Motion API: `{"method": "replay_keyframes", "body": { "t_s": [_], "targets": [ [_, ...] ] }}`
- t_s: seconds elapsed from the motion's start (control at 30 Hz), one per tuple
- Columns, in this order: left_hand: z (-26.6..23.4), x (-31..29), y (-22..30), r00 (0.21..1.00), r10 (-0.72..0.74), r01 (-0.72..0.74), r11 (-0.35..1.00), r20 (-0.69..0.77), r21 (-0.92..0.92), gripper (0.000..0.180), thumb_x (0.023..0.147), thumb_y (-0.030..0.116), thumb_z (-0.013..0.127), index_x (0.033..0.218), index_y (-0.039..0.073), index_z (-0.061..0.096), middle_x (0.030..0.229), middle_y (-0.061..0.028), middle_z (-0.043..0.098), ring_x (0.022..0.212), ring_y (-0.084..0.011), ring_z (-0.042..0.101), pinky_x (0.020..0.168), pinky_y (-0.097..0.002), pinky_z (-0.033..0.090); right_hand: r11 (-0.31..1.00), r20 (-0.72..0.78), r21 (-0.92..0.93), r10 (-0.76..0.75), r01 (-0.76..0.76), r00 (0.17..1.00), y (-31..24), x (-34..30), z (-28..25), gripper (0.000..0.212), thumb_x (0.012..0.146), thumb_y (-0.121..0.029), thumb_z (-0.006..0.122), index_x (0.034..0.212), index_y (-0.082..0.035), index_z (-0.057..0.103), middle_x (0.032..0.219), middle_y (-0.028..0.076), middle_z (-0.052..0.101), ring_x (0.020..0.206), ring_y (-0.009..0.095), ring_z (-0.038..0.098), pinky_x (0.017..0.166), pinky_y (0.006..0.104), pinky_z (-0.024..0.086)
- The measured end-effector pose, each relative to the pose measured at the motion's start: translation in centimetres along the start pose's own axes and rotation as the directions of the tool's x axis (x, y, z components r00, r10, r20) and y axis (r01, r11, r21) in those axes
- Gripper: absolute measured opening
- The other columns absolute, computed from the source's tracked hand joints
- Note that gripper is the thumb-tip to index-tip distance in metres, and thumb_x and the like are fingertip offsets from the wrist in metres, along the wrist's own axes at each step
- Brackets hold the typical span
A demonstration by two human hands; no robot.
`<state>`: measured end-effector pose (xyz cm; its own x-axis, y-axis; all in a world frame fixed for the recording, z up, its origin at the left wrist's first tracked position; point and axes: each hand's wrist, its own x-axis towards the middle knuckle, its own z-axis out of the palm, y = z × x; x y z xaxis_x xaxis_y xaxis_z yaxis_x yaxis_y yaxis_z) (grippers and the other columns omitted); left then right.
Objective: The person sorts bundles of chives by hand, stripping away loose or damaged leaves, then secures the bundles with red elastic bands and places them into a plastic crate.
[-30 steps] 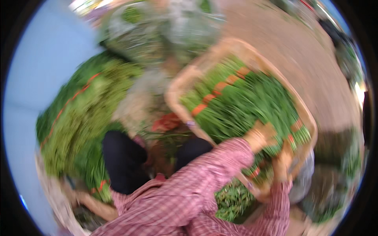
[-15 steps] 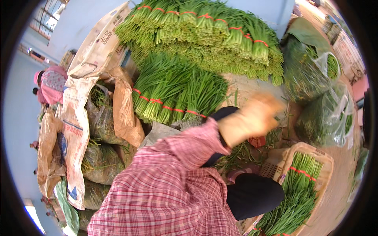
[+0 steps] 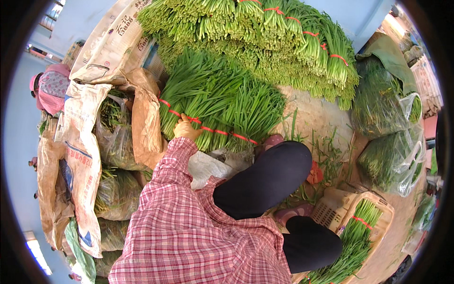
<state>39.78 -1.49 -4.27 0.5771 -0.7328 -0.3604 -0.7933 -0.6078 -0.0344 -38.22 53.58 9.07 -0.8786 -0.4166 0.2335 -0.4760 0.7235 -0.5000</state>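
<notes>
Your left hand [image 3: 187, 128], in the crate [image 3: 328, 210] a second ago and then blurred in mid-air, now touches the red-tied greens [image 3: 220, 97] well left of that crate.

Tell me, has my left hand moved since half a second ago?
Yes, leftward: your left hand was beyond the right end of the near row of green bundles; now it's at the red ties toward the row's left.

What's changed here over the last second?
The left hand moved left from the basket and now touches the green bunches near their red tie. The right hand, in the basket at first, is out of view. The view swung left too. The big pile and plastic bags look unchanged.
</notes>
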Motion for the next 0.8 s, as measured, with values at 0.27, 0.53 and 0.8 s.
{"method": "replay_keyframes", "body": {
  "t_s": [0.27,0.53,0.8],
  "targets": [
    [-3.3,-0.7,-1.7,0.995,0.090,-0.084,0.984,0.036,-0.156,0.111,0.063,0.048,0.087,0.148,-0.003,0.036,0.123,-0.0198,0.066,0.113,-0.0274,0.065,0.094,-0.0362,0.053,0.868,0.173,0.018,-0.491,0.495,0.854,-23.7,3.9,8.1,0.062,0.088,0.004,0.063,0.147,-0.003,0.045,0.146,0.019,0.050,0.134,0.032,0.049,0.110,0.0409,0.040],
    [-17.8,-11.4,-0.7,0.590,0.793,-0.668,0.375,-0.151,-0.643,0.061,0.081,-0.006,0.071,0.139,0.001,0.051,0.136,-0.0197,0.058,0.124,-0.0314,0.058,0.108,-0.0390,0.044,0.824,0.333,0.528,-0.423,0.205,0.843,-38.9,-2.4,12.0,0.040,0.093,0.002,0.060,0.133,0.002,0.059,0.131,0.012,0.064,0.118,0.020,0.060,0.101,0.0302,0.046],
    [-20.9,-20.8,13.1,0.095,0.995,0.559,-0.028,0.031,-0.829,0.060,0.090,0.030,0.073,0.138,0.000,0.052,0.127,-0.0135,0.065,0.111,-0.0242,0.067,0.097,-0.0406,0.055,0.318,0.630,0.743,-0.628,-0.589,0.457,-50.6,-4.4,19.2,0.054,0.103,-0.026,0.055,0.144,0.008,0.042,0.137,0.022,0.057,0.123,0.028,0.060,0.097,0.0331,0.051]
  ]
}}
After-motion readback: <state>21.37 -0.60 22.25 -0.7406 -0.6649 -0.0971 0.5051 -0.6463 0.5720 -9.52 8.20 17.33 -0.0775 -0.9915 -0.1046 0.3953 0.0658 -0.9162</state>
